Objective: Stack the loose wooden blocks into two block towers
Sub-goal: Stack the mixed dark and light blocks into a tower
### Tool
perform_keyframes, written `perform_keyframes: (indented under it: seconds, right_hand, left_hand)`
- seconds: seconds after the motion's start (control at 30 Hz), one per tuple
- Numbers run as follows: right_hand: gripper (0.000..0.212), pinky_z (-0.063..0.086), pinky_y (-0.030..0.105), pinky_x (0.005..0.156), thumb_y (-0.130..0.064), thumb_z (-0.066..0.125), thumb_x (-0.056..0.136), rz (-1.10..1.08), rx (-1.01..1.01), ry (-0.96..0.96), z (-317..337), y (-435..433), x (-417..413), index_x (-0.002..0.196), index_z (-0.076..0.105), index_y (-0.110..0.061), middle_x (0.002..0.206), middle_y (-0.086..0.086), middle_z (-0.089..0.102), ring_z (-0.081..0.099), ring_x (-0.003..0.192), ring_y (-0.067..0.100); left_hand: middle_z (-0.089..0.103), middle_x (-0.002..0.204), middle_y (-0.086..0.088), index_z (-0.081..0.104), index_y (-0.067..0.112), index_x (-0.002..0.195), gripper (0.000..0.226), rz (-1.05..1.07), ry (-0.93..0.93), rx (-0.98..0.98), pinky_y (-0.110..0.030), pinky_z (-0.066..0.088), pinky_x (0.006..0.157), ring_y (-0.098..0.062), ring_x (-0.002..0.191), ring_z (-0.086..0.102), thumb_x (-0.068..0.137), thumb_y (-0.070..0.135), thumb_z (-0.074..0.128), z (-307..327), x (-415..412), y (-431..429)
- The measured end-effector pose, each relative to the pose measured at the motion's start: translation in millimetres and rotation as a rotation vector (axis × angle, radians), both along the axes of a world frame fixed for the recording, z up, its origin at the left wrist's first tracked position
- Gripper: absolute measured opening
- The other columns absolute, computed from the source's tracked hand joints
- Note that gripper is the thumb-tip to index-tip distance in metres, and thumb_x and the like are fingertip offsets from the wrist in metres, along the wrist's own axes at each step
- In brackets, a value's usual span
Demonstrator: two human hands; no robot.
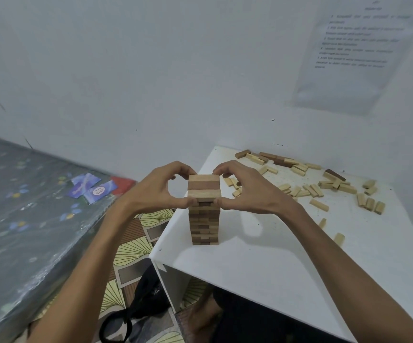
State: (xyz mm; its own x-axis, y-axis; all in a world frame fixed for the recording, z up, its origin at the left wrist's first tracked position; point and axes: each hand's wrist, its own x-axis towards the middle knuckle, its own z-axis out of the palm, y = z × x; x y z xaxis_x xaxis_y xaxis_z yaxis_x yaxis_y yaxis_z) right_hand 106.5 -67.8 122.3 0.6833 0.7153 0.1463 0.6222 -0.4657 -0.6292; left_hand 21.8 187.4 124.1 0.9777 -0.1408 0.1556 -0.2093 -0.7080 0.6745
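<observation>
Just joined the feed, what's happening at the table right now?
A person is handling the top layer of a block tower near the left edge of the white table. The left hand and right hand each pinch that layer from their own side, thumb in front, fingers behind. Only this one tower stands; many loose blocks lie scattered behind it to the right.

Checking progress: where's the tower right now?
Head view, centre: block tower stands near the left edge of the white table, top layer held between left hand and right hand, loose blocks to its right.
</observation>
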Motion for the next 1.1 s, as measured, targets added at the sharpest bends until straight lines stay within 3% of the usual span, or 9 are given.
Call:
perform_keyframes:
  seconds: [0.4, 0.67, 0.8, 0.93, 1.1]
  right_hand:
    - [0.065, 0.05, 0.04, 0.096, -0.067, 0.067, 0.069, -0.008, -0.024, 0.024, -6, 0, 2, 0.127, 0.048, -0.043, 0.131, -0.024, 0.051, 0.05, 0.121, 0.0]
    - [0.086, 0.048, 0.035, 0.1, -0.07, 0.07, 0.075, 0.011, 0.008, 0.022, -4, -7, 0, 0.148, 0.035, -0.04, 0.14, -0.027, 0.046, 0.047, 0.126, -0.002]
    - [0.062, 0.052, 0.032, 0.094, -0.059, 0.069, 0.085, -0.033, 0.057, -0.026, 4, -21, 2, 0.14, 0.049, -0.038, 0.134, -0.025, 0.054, 0.052, 0.12, -0.004]
    - [0.04, 0.054, 0.028, 0.086, -0.046, 0.072, 0.088, -0.088, 0.059, -0.078, 12, -42, 5, 0.126, 0.063, -0.035, 0.115, -0.023, 0.065, 0.06, 0.107, -0.002]
    - [0.025, 0.052, 0.026, 0.077, -0.035, 0.07, 0.09, -0.176, 0.013, -0.147, 17, -74, 8, 0.115, 0.068, -0.032, 0.101, -0.021, 0.068, 0.063, 0.092, 0.0]
  left_hand:
    - [0.064, 0.125, 0.017, 0.06, 0.029, 0.127, 0.066, -0.001, 0.039, -0.017, -0.04, 0.045, 0.107, -0.008, 0.121, 0.059, 0.07, 0.061, 0.073, -6, 1, 1]
    - [0.049, 0.149, 0.018, 0.046, 0.035, 0.148, 0.092, -0.003, 0.004, -0.04, -0.039, 0.041, 0.115, -0.004, 0.137, 0.047, 0.068, 0.07, 0.075, -4, -6, 1]
    - [0.054, 0.143, 0.022, 0.053, 0.036, 0.143, 0.074, -0.004, -0.076, -0.072, -0.034, 0.042, 0.111, -0.002, 0.134, 0.05, 0.078, 0.07, 0.068, 10, -7, -7]
    - [0.061, 0.132, 0.024, 0.062, 0.033, 0.133, 0.063, -0.016, -0.131, 0.003, -0.029, 0.044, 0.105, 0.002, 0.124, 0.056, 0.082, 0.069, 0.065, 28, 5, -26]
    - [0.069, 0.119, 0.019, 0.07, 0.028, 0.12, 0.035, -0.071, -0.171, 0.096, -0.026, 0.048, 0.097, 0.0, 0.111, 0.063, 0.091, 0.047, 0.073, 51, 22, -67]
